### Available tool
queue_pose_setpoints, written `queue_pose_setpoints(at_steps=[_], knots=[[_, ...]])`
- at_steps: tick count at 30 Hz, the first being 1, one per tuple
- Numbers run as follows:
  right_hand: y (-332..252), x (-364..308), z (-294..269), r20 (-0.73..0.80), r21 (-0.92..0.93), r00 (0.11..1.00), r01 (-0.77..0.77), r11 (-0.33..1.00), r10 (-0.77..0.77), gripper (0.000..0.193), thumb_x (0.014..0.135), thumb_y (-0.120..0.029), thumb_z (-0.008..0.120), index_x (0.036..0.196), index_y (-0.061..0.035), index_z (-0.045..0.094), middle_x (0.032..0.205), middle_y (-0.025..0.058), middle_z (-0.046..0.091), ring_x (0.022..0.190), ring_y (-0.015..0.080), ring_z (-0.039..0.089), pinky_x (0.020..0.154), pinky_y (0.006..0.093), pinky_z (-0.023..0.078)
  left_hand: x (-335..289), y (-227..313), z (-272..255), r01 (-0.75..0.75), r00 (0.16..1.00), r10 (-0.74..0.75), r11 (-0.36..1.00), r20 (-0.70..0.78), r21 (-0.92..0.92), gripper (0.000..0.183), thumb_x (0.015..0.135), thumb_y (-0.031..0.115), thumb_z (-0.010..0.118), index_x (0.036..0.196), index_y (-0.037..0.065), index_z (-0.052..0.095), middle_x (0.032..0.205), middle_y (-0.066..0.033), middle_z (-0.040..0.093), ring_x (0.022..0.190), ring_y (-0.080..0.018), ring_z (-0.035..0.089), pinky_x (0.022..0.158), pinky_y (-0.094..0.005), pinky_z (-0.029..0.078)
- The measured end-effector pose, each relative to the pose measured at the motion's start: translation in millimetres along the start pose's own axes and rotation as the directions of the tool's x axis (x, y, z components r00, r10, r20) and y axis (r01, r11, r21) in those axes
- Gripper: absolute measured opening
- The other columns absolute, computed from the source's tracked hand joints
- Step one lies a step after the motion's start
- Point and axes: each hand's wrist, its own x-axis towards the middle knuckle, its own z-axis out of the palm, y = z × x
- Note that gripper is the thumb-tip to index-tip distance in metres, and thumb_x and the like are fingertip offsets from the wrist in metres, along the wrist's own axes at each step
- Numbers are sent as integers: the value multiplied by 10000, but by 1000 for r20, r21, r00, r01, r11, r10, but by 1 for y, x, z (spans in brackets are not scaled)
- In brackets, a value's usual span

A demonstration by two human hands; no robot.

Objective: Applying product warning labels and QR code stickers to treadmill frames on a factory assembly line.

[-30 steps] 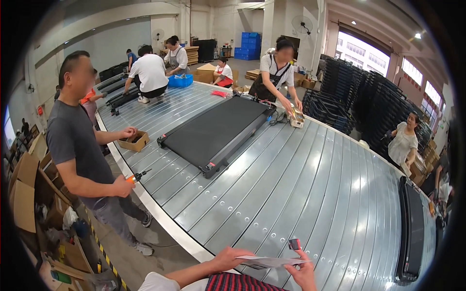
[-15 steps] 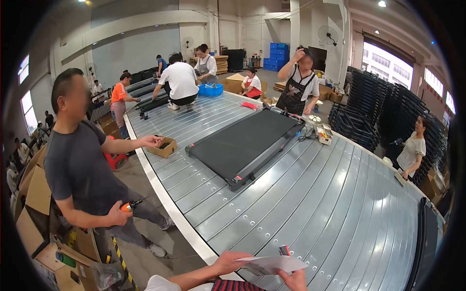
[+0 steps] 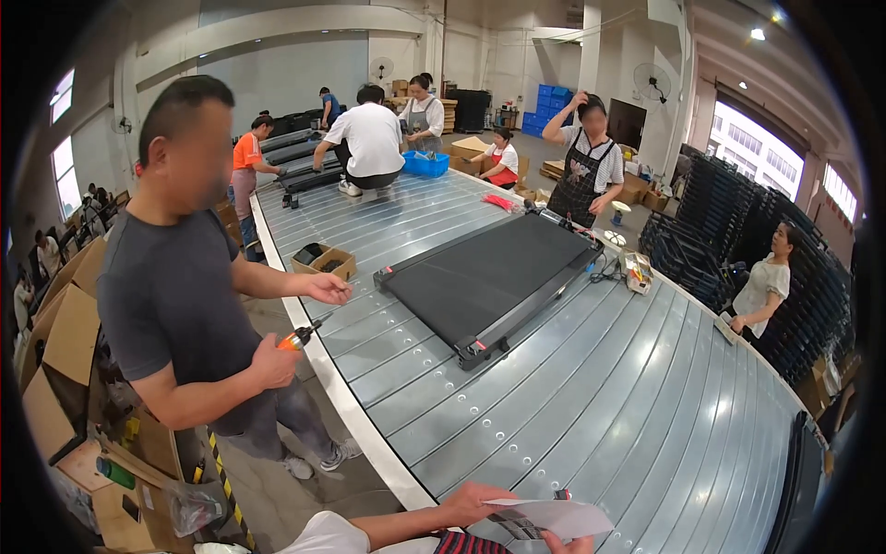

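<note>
the left hand (image 3: 475, 503) is reaching in from the lower edge, its fingers curled over the near edge of a white printed sheet of paper (image 3: 546, 517) and pinching it. the right hand (image 3: 568, 545) is showing only as a few fingertips at the bottom rim, touching the sheet from below; whether it is gripping or just propping the sheet cannot be told. the sheet is hovering over the near end of the wide conveyor of grey metal slats (image 3: 600, 406).

further up the conveyor, a flat black treadmill deck (image 3: 489, 282) is lying at a slant across the slats. beside the conveyor's left edge, a person in a dark grey t-shirt (image 3: 175, 295) is standing, holding an orange-tipped power screwdriver (image 3: 297, 337) in one hand and stretching the other hand over the slats. a small open cardboard box (image 3: 323, 261) is sitting on the conveyor just beyond that hand. at the conveyor's far side, a person in a black apron (image 3: 586, 171) is standing with one hand raised to the head, and near the conveyor's right edge a person in a white top (image 3: 761, 286) is standing beside stacked black frames (image 3: 715, 231).
</note>
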Motion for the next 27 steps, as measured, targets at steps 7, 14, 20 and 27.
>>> queue_pose_setpoints(at_steps=[7,14,20,27], knots=[[-10,1,51,-70,-148,998,-7,989,-3,327,729,-173,666,987,5,572,999,161,581,949,288,526,842,343,385,-16,-29,-44,-54,996,59,996,66,-68,268,777,65,514,1035,66,586,956,-92,619,867,-200,599,787,-271,444],[-1,29,99,-151,-249,987,22,968,-62,288,732,-177,663,954,-7,593,956,153,599,913,292,542,823,347,397,-5,-59,-94,-126,985,137,987,105,-99,266,798,98,512,1053,48,565,961,-94,616,843,-182,591,770,-260,439],[-12,10,109,-162,-271,971,128,954,-176,275,743,-180,652,951,-9,596,951,141,603,912,280,546,811,347,405,-21,-40,-100,-214,965,229,969,128,-121,277,779,70,515,1049,67,573,945,-90,616,834,-211,592,747,-265,446],[-18,-32,72,-187,-222,971,103,970,-146,268,754,-190,638,950,-12,598,892,142,619,858,277,570,767,363,429,-50,1,-43,-155,987,159,983,-33,93,184,807,139,567,969,70,620,941,-82,624,868,-193,598,771,-263,447]])
